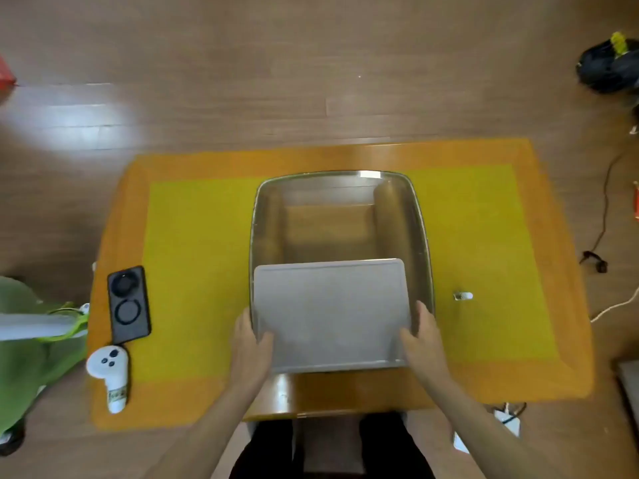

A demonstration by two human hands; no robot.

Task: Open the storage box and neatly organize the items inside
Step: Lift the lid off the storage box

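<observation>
Lifting lid clear of storage box, both hands engaged.

Left hand [250, 344] and right hand [423, 340] each clamp a short edge of the grey lid [330, 312], thumbs on top, fingers curled under; symmetric hold likely keeps it level. Lid overlaps the near part of the clear storage box [340, 223], which sits mid-table on the yellow mat [197, 254]. Box interior appears empty. Phone [128, 304], white controller [110, 371] and a small clip-like item [462, 296] lie outside, well apart.
</observation>
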